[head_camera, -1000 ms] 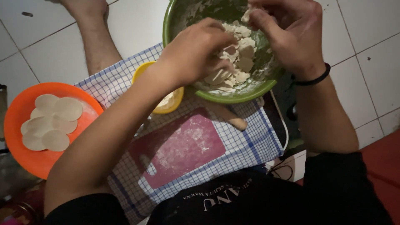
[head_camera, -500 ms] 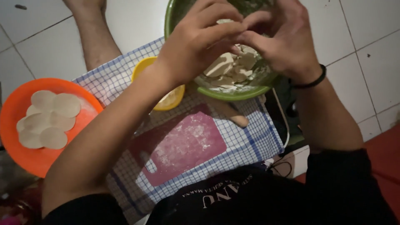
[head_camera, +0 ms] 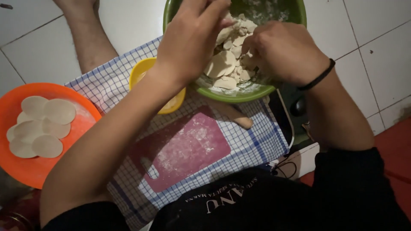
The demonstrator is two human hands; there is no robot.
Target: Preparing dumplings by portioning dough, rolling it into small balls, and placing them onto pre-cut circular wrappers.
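Left hand (head_camera: 190,40): fingers curled, pinching dough scraps (head_camera: 229,64) from ten o'clock.
Right hand (head_camera: 284,53): clenched on the same pile, from three o'clock, nearer.
Dough scraps: inside green bowl (head_camera: 239,94).
Pink board (head_camera: 182,152): six o'clock of the bowl.

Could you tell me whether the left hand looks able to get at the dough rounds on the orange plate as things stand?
Probably yes. The left hand is in the green bowl now, but the dough rounds lie uncovered on the orange plate on that same side, with nothing standing between them.
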